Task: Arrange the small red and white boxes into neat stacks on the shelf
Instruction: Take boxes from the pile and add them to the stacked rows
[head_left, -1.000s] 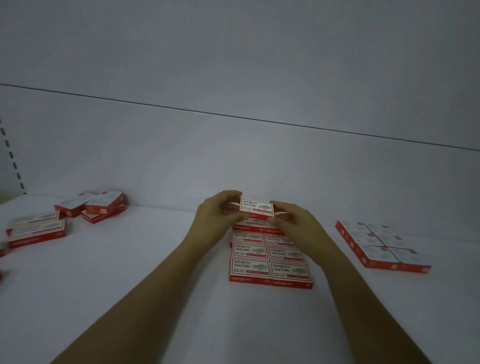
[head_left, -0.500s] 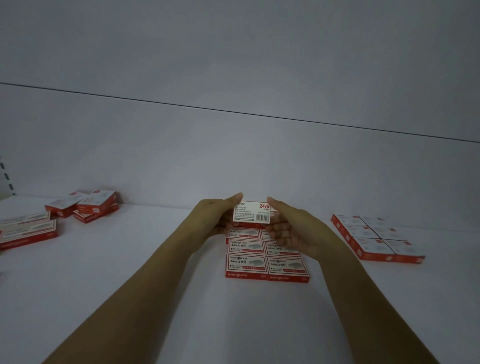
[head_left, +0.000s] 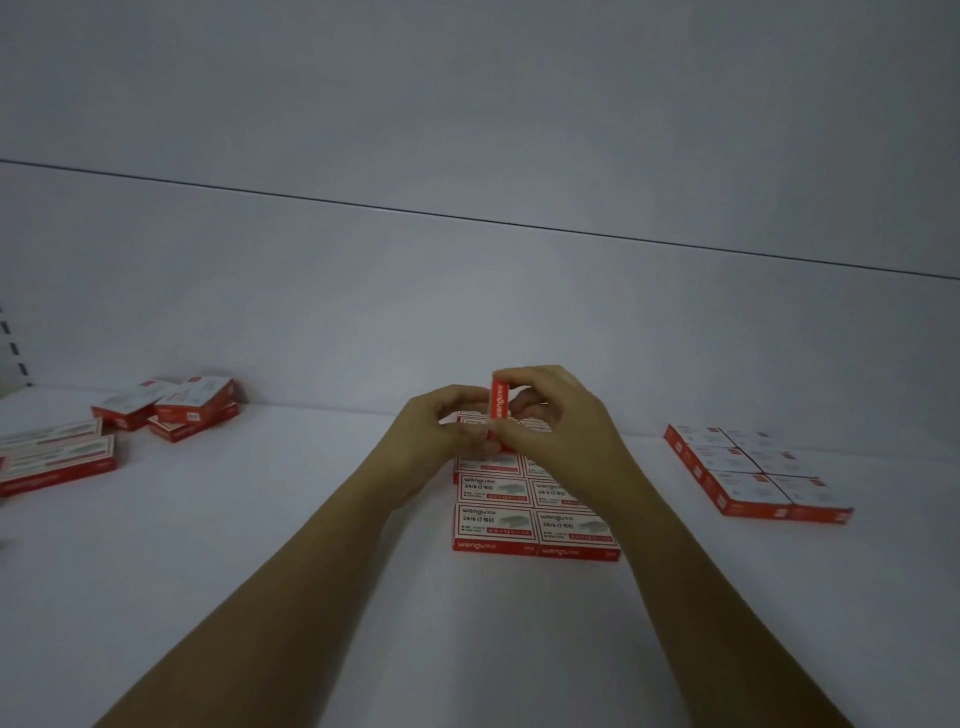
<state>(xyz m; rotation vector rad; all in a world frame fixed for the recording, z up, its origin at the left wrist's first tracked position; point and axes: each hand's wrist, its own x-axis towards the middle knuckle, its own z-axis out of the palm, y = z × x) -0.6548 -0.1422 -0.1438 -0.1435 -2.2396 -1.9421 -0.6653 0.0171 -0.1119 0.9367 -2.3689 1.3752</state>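
A small red and white box (head_left: 499, 405) stands on end between my two hands, its red side with white lettering facing me. My right hand (head_left: 558, 415) pinches it from top and bottom, and my left hand (head_left: 441, 434) touches its lower left corner. Right below lies a two-column block of the same boxes (head_left: 535, 519) flat on the white shelf (head_left: 363, 597); its far rows are hidden behind my hands.
A second tidy block of boxes (head_left: 753, 475) lies at the right. A loose heap of boxes (head_left: 176, 405) sits at the back left, and longer box packs (head_left: 52, 460) lie at the far left. The shelf's back wall rises right behind the blocks.
The held box has turned from showing its white printed face to standing on end with its red side toward me. My right hand has shifted over its top.
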